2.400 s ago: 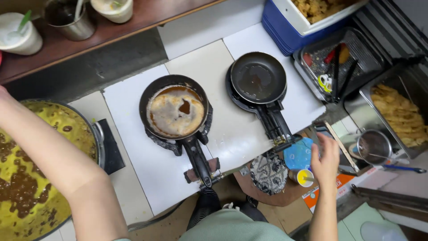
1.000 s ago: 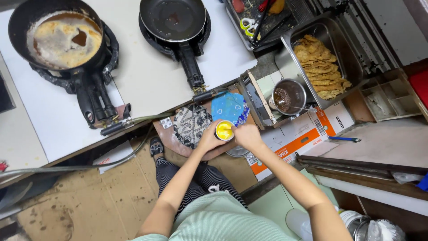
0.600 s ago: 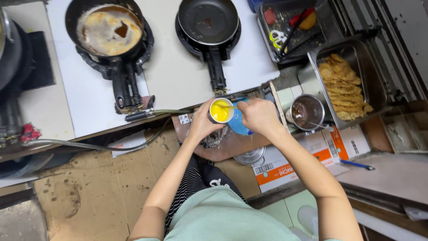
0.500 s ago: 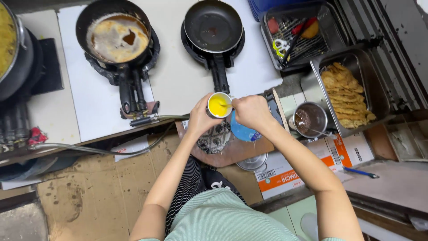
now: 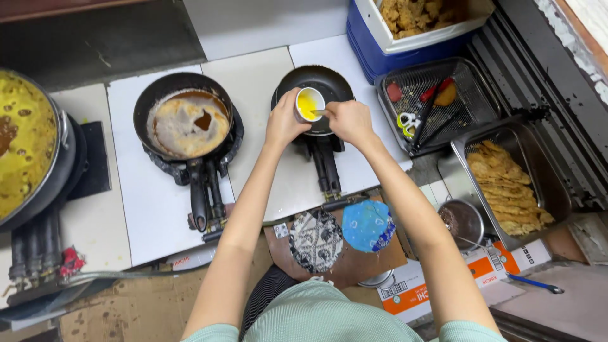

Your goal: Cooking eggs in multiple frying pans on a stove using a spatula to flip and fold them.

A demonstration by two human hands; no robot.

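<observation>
My left hand point(image 5: 284, 120) grips a small white cup point(image 5: 310, 104) of yellow liquid, held over the empty black pan point(image 5: 320, 85) on the right burner. My right hand point(image 5: 349, 120) pinches a thin utensil point(image 5: 320, 113) whose tip rests in the cup. A second black pan point(image 5: 187, 120), to the left, holds a thin browned batter with a hole in it.
A big pot of yellow curry point(image 5: 25, 145) stands at far left. Right of the pans lie a wire tray with tongs and scissors point(image 5: 427, 104), a metal tray of fried pieces point(image 5: 506, 183), a small metal pot point(image 5: 462, 221) and a blue box of fried food point(image 5: 411, 25).
Both hands have lifted the cup from the low board near my knees up over the right pan. Earlier still, my right hand reached down there alone.
</observation>
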